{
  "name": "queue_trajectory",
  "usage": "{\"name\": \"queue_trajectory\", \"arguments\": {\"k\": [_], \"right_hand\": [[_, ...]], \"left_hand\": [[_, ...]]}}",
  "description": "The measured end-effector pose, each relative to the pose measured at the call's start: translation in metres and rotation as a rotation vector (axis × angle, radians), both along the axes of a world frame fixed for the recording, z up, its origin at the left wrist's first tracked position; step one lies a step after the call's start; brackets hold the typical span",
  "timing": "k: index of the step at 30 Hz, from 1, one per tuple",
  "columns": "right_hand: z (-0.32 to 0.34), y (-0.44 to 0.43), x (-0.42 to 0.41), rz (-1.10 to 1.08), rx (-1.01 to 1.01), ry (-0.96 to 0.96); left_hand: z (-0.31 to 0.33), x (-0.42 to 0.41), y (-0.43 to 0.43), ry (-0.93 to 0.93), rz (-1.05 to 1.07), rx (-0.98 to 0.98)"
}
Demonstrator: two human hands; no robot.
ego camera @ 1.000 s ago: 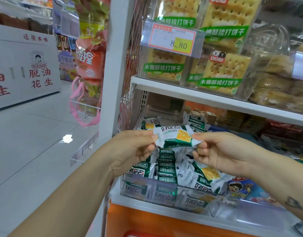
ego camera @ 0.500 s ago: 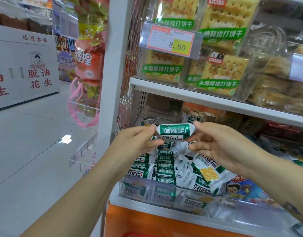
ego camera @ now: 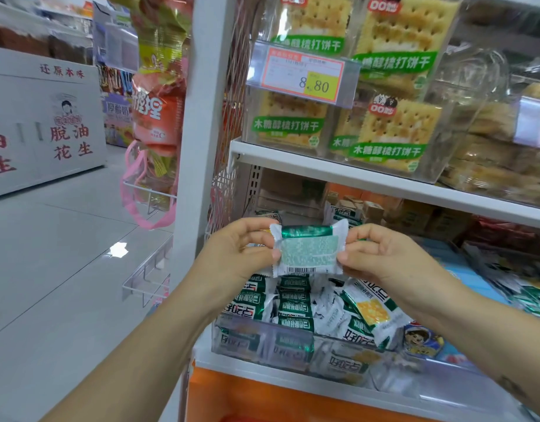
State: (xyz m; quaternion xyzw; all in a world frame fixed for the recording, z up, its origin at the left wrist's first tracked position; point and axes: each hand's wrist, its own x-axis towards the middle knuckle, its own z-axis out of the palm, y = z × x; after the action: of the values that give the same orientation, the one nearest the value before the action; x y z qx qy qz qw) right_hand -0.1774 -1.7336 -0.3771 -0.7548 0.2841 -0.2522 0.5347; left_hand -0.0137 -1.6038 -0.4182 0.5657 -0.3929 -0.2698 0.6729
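Pinched at both crimped ends, the snack packet (ego camera: 308, 249) is held between two hands. The left hand (ego camera: 236, 254) grips its 9 o'clock edge with thumb and curled fingers, and the right hand (ego camera: 381, 258) grips the 3 o'clock edge the same way. The packet is held level in the air in front of the shelving, with its back toward the camera. That side shows a pale green printed panel, a dark green band along the top and a barcode at the 6 o'clock edge.

At 6 o'clock from the packet, a clear bin (ego camera: 262, 342) on the lower shelf holds a heap of similar green-and-white packets (ego camera: 293, 303). At 12 o'clock is the white upper shelf (ego camera: 369, 178), carrying cracker packs (ego camera: 393, 129) in a clear box. A price tag (ego camera: 303, 75) reading 8.80 sits on the front of that box. Toward 9 o'clock of the scene lies the grey tiled floor (ego camera: 49, 269).
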Motion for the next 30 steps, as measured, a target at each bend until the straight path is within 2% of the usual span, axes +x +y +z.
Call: {"name": "queue_trajectory", "arguments": {"k": [5, 11, 16, 19, 23, 25, 27, 30], "right_hand": [[-0.006, 0.001, -0.001, -0.011, -0.037, 0.001], [-0.009, -0.002, 0.0, -0.045, 0.038, -0.078], [-0.007, -0.001, 0.005, -0.04, 0.078, -0.1], [-0.003, 0.003, 0.003, -0.036, -0.217, -0.011], [0.001, 0.011, 0.004, 0.1, -0.939, 0.101], [-0.004, 0.008, 0.007, 0.174, -1.176, 0.154], [-0.008, 0.006, 0.011, 0.209, -1.273, 0.187], [-0.008, 0.001, 0.016, 0.206, -1.245, 0.158]], "left_hand": [[0.001, -0.003, 0.003, -0.159, 0.019, 0.023], [0.004, -0.004, 0.006, -0.224, -0.013, 0.076], [0.003, -0.01, 0.0, -0.123, -0.033, 0.086], [0.001, -0.009, -0.004, -0.015, 0.028, 0.067], [0.004, -0.01, -0.007, 0.112, 0.047, 0.042], [0.004, -0.013, -0.009, 0.181, 0.022, 0.035], [0.004, -0.015, -0.011, 0.218, -0.003, 0.034], [0.004, -0.015, -0.012, 0.175, 0.013, 0.055]]}}
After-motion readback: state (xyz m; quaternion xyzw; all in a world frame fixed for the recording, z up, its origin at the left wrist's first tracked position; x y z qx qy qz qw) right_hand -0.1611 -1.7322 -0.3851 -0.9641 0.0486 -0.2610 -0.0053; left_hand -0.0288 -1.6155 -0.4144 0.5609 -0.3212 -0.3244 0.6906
